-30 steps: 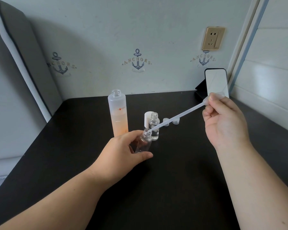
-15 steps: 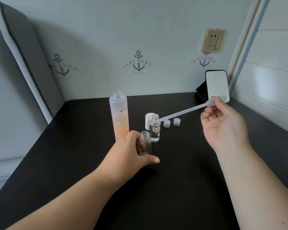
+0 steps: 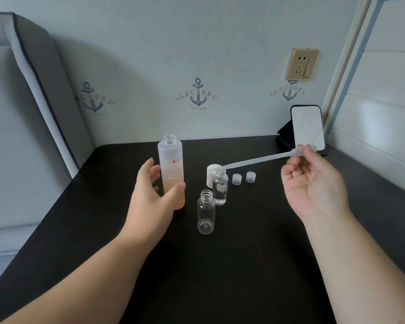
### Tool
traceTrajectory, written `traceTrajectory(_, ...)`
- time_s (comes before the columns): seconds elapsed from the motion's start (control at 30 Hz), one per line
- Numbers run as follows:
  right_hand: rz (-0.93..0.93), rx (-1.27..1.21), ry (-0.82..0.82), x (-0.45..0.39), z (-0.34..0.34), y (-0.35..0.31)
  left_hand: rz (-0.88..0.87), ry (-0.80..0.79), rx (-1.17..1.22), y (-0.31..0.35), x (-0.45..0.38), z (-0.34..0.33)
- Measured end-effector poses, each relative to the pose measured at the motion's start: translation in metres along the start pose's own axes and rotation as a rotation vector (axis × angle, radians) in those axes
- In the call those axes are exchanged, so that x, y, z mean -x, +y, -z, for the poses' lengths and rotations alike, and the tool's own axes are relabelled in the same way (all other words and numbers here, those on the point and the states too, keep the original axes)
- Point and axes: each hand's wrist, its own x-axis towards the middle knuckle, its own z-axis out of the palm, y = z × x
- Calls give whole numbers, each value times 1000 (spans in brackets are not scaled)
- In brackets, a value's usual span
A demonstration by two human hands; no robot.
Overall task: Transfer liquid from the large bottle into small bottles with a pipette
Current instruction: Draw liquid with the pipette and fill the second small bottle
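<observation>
Two hands: left hand (image 3: 150, 197) has released the near small bottle (image 3: 206, 212), fingers now open around the large bottle (image 3: 172, 174); right hand (image 3: 313, 183) still pinches the pipette (image 3: 257, 159).

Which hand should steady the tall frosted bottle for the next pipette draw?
Left. The left hand already cups the tall frosted bottle, thumb on its front; the right hand is busy pinching the clear plastic pipette.
</observation>
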Motion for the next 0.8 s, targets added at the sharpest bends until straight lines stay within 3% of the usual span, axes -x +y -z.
traceTrajectory(0.17, -7, 35, -31, 1, -3, 3, 17, -43, -145, -8, -7, -10)
traceTrajectory(0.4, -2, 24, -50, 4, -7, 1, -41, -32, -69, -6, -1, -3)
traceTrajectory(0.8, 77, 113, -108, 4, -6, -1, -165, -11, -238, 0, 4, -1)
